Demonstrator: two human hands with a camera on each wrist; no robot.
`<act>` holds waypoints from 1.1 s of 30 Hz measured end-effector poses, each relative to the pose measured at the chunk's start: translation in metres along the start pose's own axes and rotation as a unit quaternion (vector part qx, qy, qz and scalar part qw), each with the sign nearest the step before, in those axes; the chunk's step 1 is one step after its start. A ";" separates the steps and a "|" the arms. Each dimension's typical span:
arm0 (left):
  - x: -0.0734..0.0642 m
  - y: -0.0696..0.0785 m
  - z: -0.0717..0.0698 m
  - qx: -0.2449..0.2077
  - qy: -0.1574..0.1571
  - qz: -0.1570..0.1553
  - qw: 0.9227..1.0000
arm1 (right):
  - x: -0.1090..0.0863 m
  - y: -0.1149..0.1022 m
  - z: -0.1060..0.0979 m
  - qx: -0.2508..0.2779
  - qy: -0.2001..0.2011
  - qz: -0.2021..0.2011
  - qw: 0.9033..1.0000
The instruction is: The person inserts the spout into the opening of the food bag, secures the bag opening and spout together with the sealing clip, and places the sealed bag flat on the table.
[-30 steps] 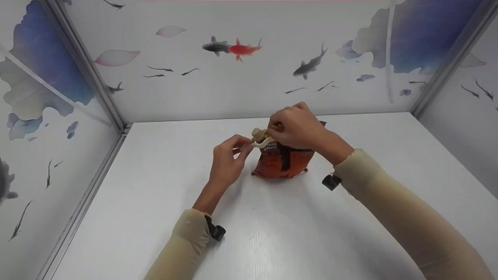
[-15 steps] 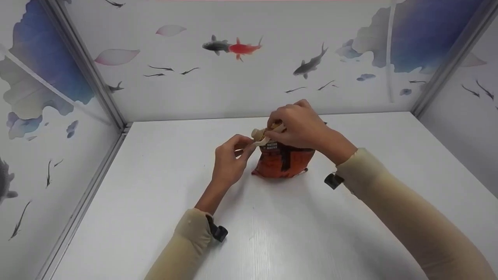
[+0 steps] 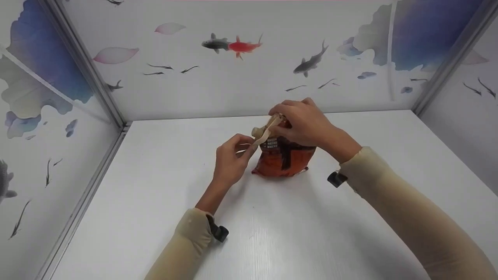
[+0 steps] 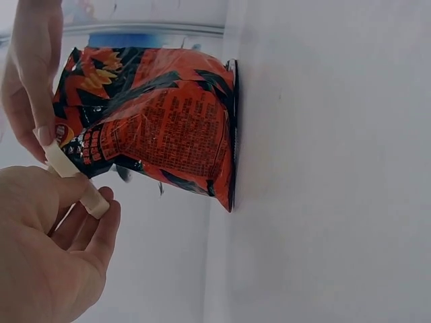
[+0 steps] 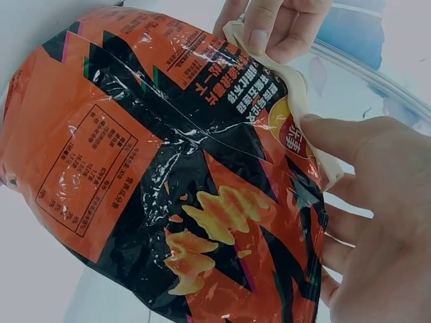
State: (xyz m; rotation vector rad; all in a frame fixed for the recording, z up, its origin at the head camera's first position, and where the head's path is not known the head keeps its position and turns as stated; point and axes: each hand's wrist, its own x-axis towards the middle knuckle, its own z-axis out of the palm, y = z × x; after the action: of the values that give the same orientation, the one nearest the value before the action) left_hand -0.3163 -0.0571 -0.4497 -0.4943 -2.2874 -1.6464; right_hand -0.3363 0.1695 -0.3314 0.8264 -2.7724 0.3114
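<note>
An orange and black chip bag (image 3: 286, 161) stands upright on the white table, its print and chip pictures large in the right wrist view. Along the bag's top edge runs a cream sealing clip (image 5: 294, 84) with a round cap-like knob (image 3: 256, 132) at its left side. My left hand (image 3: 229, 161) pinches the left end of the clip's strip between thumb and fingers. My right hand (image 3: 305, 120) pinches the strip and the bag's top farther right, thumb on the near side. Its other fingers lie behind the bag, partly hidden.
The white tabletop (image 3: 249, 233) spreads in front of the bag. A white back wall (image 3: 241, 85) with painted fish stands close behind it. Side panels with metal posts (image 3: 109, 101) bound the left and right.
My right hand has moved slightly up and right, and more of the cream strip shows, now slanting up toward the right. My left hand keeps its pinch, shifted slightly right.
</note>
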 end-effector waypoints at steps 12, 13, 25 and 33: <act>0.001 0.004 0.004 0.002 0.021 0.015 1.000 | -0.002 0.003 0.002 0.026 0.016 -0.008 0.999; 0.001 0.004 0.004 0.006 0.024 0.015 1.000 | -0.002 0.003 0.003 0.028 0.018 -0.010 0.999; 0.008 0.008 0.012 0.023 0.026 0.028 0.999 | -0.004 0.005 0.004 0.059 0.035 -0.037 0.997; 0.007 0.007 0.014 -0.022 0.005 0.030 0.999 | -0.007 0.006 0.005 0.065 0.029 -0.014 0.997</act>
State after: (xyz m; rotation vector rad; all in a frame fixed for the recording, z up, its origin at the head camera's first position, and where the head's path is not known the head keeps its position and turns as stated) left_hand -0.3201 -0.0406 -0.4450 -0.5575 -2.2129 -1.6696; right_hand -0.3343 0.1765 -0.3385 0.8718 -2.7063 0.5081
